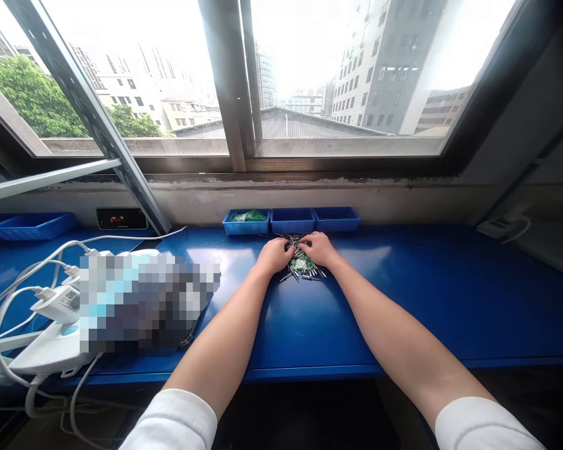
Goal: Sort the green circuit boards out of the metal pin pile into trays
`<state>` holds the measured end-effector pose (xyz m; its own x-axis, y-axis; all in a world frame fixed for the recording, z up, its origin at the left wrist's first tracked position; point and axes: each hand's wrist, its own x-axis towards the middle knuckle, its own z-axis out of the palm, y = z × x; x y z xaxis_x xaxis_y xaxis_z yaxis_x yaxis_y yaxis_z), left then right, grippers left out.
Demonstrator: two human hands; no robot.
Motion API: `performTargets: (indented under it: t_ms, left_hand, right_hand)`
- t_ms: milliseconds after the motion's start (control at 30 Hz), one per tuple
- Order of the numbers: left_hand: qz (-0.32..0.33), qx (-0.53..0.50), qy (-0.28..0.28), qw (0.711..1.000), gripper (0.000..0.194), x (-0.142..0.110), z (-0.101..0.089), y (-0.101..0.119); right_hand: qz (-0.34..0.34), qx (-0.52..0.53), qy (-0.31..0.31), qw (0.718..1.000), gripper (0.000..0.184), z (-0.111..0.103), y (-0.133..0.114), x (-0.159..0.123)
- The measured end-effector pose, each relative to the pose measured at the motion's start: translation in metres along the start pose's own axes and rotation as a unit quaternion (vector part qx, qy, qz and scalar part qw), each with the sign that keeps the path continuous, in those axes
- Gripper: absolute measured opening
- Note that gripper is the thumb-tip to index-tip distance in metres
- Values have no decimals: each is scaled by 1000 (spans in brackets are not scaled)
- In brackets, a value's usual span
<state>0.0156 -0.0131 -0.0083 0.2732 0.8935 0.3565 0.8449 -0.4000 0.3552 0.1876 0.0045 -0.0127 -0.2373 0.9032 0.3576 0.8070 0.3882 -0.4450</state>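
A pile of thin metal pin-like pieces (pixel 312 272), silvery and dark, lies on the blue table with green pieces (pixel 301 262) among them. At its left side is my left hand (pixel 276 255), fingers curled in and thumb towards the pile. From the right, my right hand (pixel 319 249) reaches into the same pile with bent, closed fingertips. What either hand pinches is too small and partly hidden to make out. Just behind the pile stand three joined blue bins: the left bin (pixel 246 229) with green pieces, the middle bin (pixel 293 220), and the right bin (pixel 336 220) with small dark pieces.
On the left are a white power strip (pixel 51 347) with chargers and cables, and a pixelated area. A phone (pixel 122 219) and a blue tray (pixel 32 227) stand at the back left, near a metal shelf post (pixel 138 181). A window rises behind the blue tabletop (pixel 441 294).
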Motion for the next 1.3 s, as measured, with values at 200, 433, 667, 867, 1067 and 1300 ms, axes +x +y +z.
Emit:
performTargets:
  t_ms: [200, 433, 667, 867, 1067, 1300]
  left_hand:
    - [17, -2, 10, 1000, 28, -1, 0, 1]
    - [24, -22, 16, 999, 26, -1, -1, 2]
    - [20, -26, 11, 999, 27, -2, -1, 3]
    - [20, -28, 7, 999, 27, -2, -2, 2]
    - [19, -24, 6, 1000, 27, -2, -2, 2]
    - [24, -50, 11, 998, 31, -2, -1, 3]
  right_hand:
    - [-3, 29, 15, 999, 13, -2, -2, -1]
    - [28, 6, 22, 999, 12, 1, 2, 2]
    - [14, 36, 17, 999, 13, 0, 3, 3]
    - [15, 32, 20, 999, 9, -2, -2, 2]
    - [0, 4, -2, 1000, 12, -1, -5, 3]
    - [27, -5, -31, 999, 11, -3, -11, 2]
